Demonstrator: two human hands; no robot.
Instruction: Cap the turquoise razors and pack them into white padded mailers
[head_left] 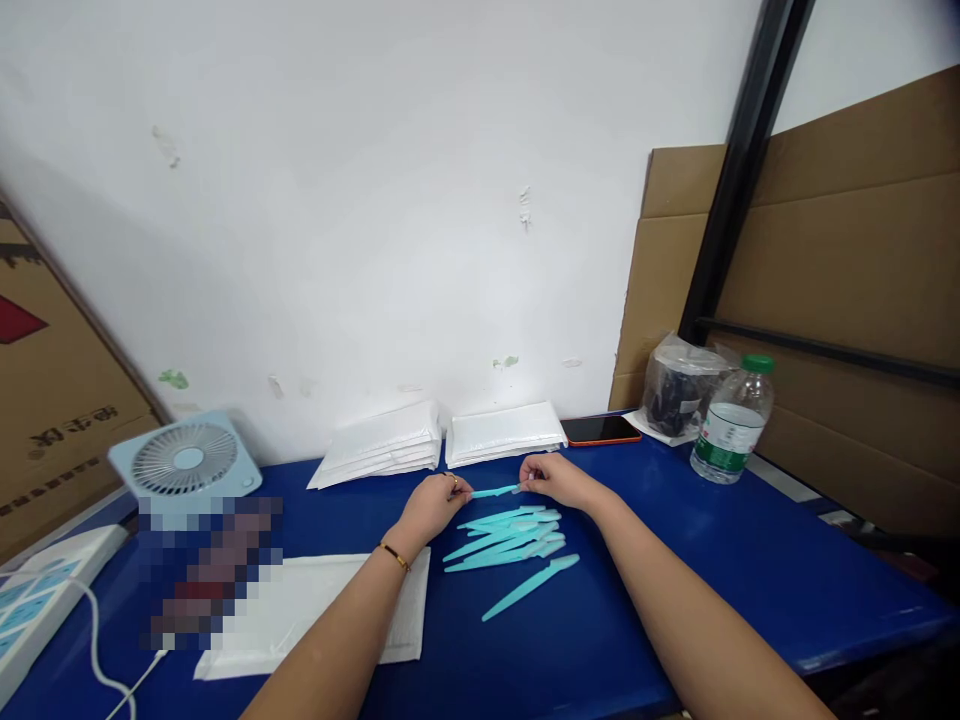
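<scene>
A turquoise eyebrow razor (pixel 493 492) is stretched level between my two hands, above the far side of a pile of similar razors. My left hand (pixel 436 507) pinches its handle end. At its blade end, which has a clear cap, the fingers of my right hand (pixel 551 478) are closed. The pile of razors (pixel 499 545) lies on the blue table just below my hands, handles pointing left. One separate razor (pixel 531 588) rests slantwise nearer to me. Under my left forearm is a white padded envelope (pixel 300 600), partly covered by the arm.
Two stacks of white envelopes (pixel 386 440) lean by the wall, beside a phone (pixel 602 430). At right stand a bagged dark container (pixel 673 395) and a water bottle (pixel 731 430). A blue fan (pixel 187 458), a power strip (pixel 45 600) and a white cable occupy the left.
</scene>
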